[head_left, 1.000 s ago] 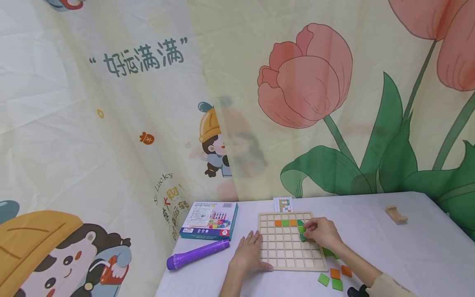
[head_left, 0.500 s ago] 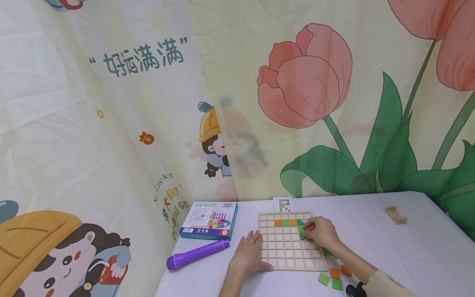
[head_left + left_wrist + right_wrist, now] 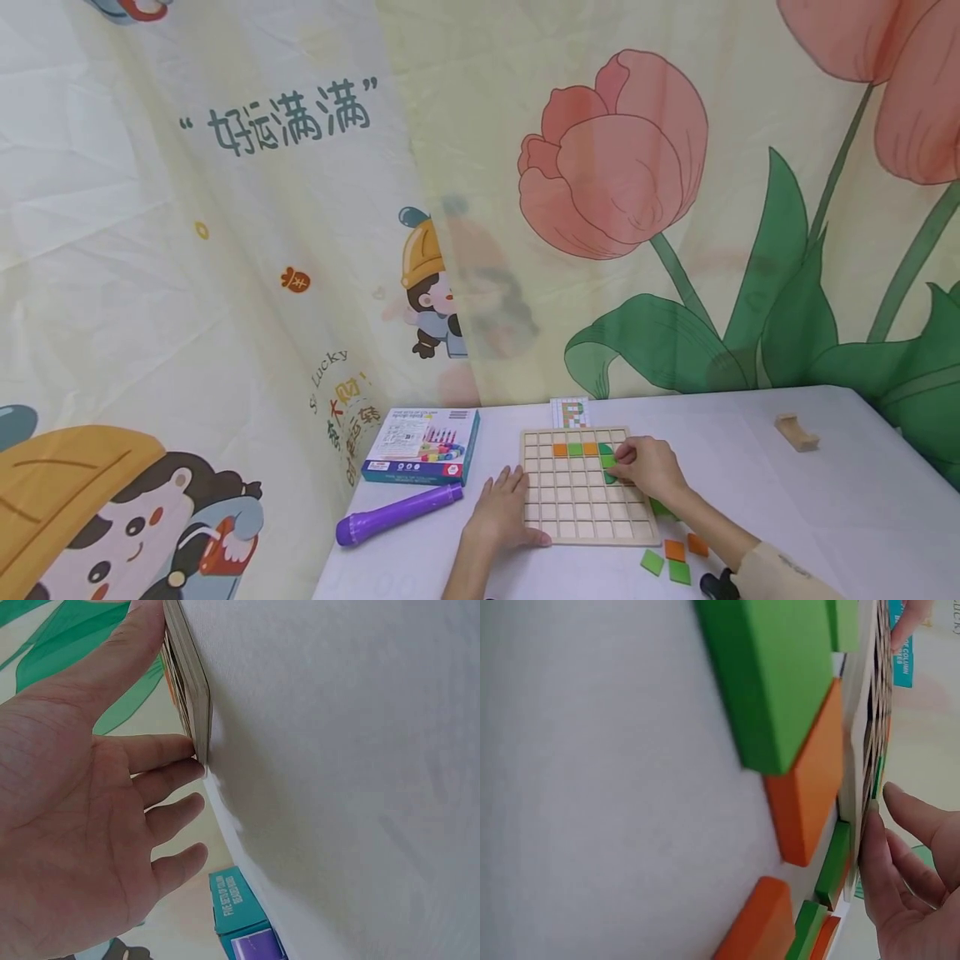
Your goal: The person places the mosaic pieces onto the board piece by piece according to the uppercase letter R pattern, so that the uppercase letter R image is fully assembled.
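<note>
A wooden grid board (image 3: 577, 508) lies on the table, with a row of orange and green tiles along its upper part. Down its right side are more green pieces, one with a rounded corner. My right hand (image 3: 651, 471) pinches a green tile (image 3: 609, 477) at a cell there, its fingers partly covering it. In the right wrist view, thumb and forefinger meet close at a green tile (image 3: 878, 777) on the board. Against the board's left side my left hand (image 3: 498, 508) rests with extended fingers, thumb along the near edge; its fingertips touch the board's side (image 3: 196, 697).
Loose orange tiles (image 3: 674, 551) and green tiles (image 3: 679, 572) lie right of the board, below the right forearm. A pattern card (image 3: 570, 412) sits behind the board. Leftward are a boxed set (image 3: 420, 446) and a purple microphone-shaped tube (image 3: 397, 515). A wooden holder (image 3: 797, 432) stands far right.
The lower green tile at my right fingertips has shifted slightly up and into line with the green pieces above it. My left hand stays in place on the board.
</note>
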### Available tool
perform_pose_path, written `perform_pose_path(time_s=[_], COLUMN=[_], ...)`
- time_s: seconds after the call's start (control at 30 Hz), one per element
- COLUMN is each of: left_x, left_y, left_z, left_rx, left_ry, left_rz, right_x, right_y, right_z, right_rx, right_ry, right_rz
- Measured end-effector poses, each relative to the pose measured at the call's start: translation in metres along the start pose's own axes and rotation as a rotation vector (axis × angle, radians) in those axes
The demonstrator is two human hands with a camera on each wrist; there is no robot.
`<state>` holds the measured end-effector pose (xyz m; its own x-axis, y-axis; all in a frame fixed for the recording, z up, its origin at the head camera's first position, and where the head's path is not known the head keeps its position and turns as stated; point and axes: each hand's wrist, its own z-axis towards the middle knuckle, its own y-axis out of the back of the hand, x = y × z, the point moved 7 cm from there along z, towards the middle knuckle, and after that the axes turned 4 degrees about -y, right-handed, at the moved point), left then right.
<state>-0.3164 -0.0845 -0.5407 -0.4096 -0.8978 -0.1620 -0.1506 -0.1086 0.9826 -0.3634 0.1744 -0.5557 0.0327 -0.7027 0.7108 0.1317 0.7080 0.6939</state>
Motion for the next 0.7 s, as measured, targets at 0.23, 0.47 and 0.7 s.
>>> perform_pose_path(time_s=[0.23,0.47,0.7], left_x=[0.000,0.000,0.000], left_y=[0.001,0.000,-0.001], left_z=[0.000,0.000,0.000], left_rx=[-0.005,-0.003,0.011], left_ry=[-0.003,-0.001,0.007], left_rz=[-0.006,0.000,-0.012], right_x=[-0.009,-0.010,-0.014], right_y=[0.003,0.024,0.045], right_z=[-0.002,-0.007,-0.013], right_rx=[0.040,0.005,-0.016], right_ry=[-0.066,-0.065,-0.058], right_rz=[0.101,0.127,0.083])
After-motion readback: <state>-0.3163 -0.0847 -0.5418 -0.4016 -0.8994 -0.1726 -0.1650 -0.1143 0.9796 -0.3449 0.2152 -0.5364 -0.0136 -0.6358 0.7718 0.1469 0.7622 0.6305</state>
